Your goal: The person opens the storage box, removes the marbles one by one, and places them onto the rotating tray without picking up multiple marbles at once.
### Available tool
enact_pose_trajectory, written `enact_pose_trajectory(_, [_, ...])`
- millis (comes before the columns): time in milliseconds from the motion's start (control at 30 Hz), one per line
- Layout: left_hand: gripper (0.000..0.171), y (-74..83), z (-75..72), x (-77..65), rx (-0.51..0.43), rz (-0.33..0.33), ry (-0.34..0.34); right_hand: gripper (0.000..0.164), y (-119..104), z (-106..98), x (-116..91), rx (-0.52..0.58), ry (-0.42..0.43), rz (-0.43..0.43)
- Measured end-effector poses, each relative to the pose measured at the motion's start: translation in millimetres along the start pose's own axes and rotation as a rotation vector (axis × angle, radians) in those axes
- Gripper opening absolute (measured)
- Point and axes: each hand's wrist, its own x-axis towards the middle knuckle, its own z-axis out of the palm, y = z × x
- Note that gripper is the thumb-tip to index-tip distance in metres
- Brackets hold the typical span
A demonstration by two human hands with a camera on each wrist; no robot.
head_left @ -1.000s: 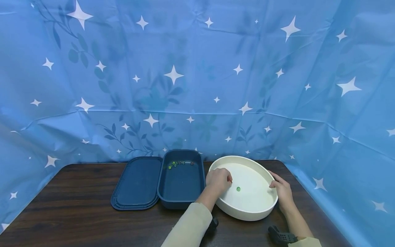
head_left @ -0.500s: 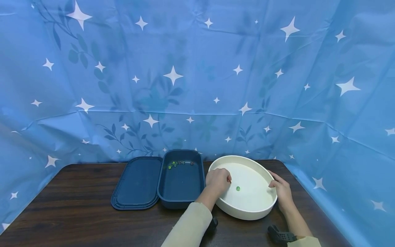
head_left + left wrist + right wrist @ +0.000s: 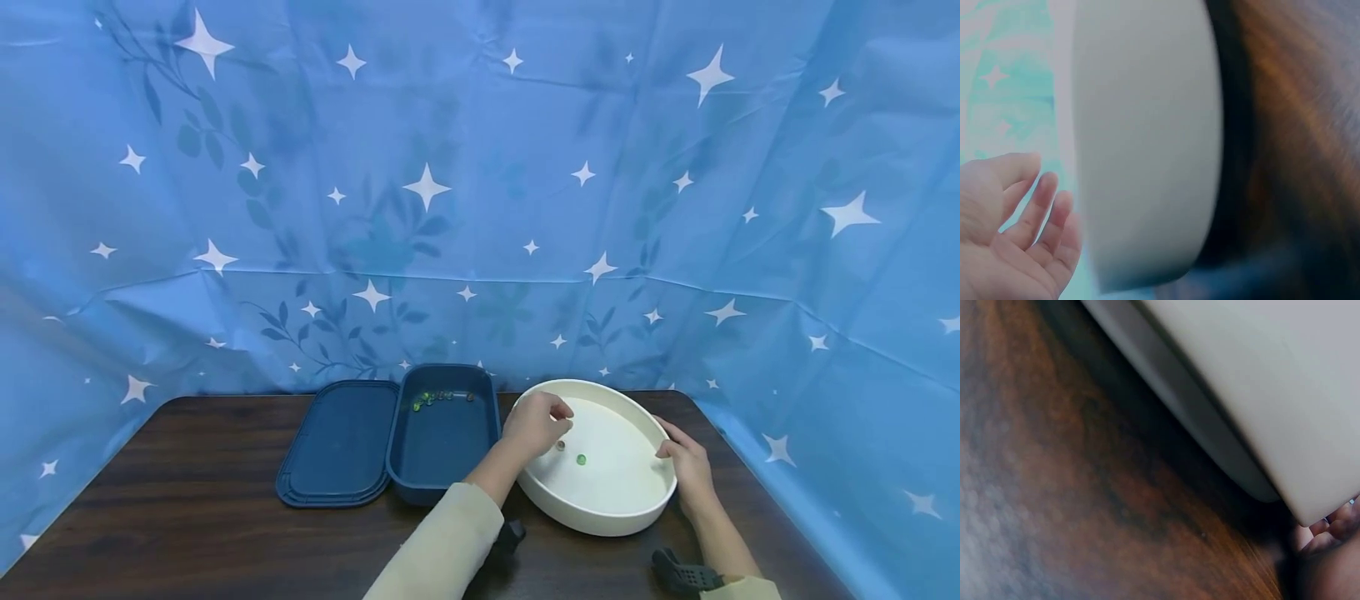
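Note:
My left hand (image 3: 534,427) hovers over the left side of a round white tray (image 3: 600,522), fingers loosely bent and apart. In the left wrist view, no object shows between the left hand's fingers (image 3: 1047,209), and the tray's pale side wall (image 3: 1147,144) stands beside them. On the tray floor lie a small reddish-brown glassy bead (image 3: 560,446), just under the left hand, and a green one (image 3: 581,459) to its right. My right hand (image 3: 688,471) grips the tray's right rim, thumb over the edge. Only part of it shows in the right wrist view, beneath the tray.
Left of the tray stands a dark blue rectangular box (image 3: 442,493) with several green and brownish beads (image 3: 429,399) near its far end. Its flat blue lid (image 3: 337,450) lies beside it on the dark wooden table (image 3: 187,500). A blue star-patterned curtain (image 3: 480,208) hangs behind.
My left hand has risen slightly away from the tray floor and its fingers have parted. The reddish-brown bead, earlier at the fingertips, now lies uncovered on the tray. The right hand keeps its grip.

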Motion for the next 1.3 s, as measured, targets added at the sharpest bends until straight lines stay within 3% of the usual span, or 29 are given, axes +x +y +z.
enact_pose_trajectory(200, [0.015, 1.1, -25.6, 0.7, -0.092, 0.009, 0.050, 0.072, 0.5, -5.5, -0.5, 0.002, 0.014, 0.007])
enact_pose_trajectory(433, [0.017, -1.9, -49.5, 2.2, -0.222, -0.057, 0.060, 0.073, 3.6, -11.2, -0.6, 0.007, 0.036, 0.012])
enact_pose_trajectory(633, [0.021, -12.0, -72.2, 17.0, -0.220, -0.089, 0.094, 0.074, 4.5, -12.4, 0.7, 0.006, 0.038, 0.009])
enact_pose_trajectory(833, [0.023, -35.2, -91.9, 30.4, -0.179, -0.149, 0.169, 0.073, 4.0, -9.2, 2.0, 0.016, 0.024, -0.005])
enact_pose_trajectory(1033, [0.021, -60.4, -100.8, 31.1, -0.134, -0.209, 0.199, 0.072, 3.5, -4.3, 4.7, 0.001, 0.026, -0.010])
enact_pose_trajectory(1300, [0.020, -89.7, -94.5, 38.4, -0.162, -0.296, 0.195, 0.072, 1.9, -0.6, 3.3, 0.000, 0.021, -0.019])
